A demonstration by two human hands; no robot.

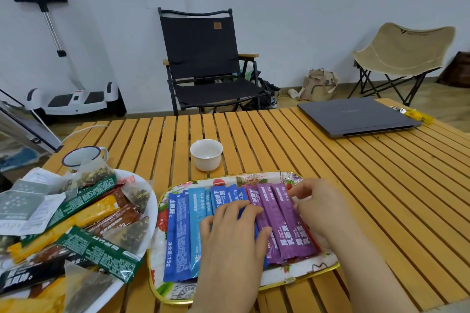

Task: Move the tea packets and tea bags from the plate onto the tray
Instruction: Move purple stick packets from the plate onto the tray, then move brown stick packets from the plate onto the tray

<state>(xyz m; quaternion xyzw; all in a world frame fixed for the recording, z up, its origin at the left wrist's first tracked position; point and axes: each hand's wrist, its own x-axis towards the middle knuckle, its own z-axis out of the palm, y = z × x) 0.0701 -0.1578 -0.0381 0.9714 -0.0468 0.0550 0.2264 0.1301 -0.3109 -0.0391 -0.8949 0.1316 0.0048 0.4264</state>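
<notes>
A floral tray (316, 268) with a gold rim lies at the table's front centre. Blue stick packets (179, 234) and purple stick packets (282, 221) lie side by side in it. My left hand (232, 239) rests flat on the blue packets, fingers spread. My right hand (316, 204) touches the right side of the purple packets, its fingertips curled at their top and side edges. To the left, a white plate (150, 201) holds a heap of green, yellow, brown and black tea packets (84, 213) and several mesh tea bags (133, 194).
A white cup (206, 154) stands just behind the tray. An enamel mug (85, 156) sits behind the plate. A closed grey laptop (356, 115) and yellow keys (417, 114) lie at the table's far right. Folding chairs stand beyond the slatted wooden table.
</notes>
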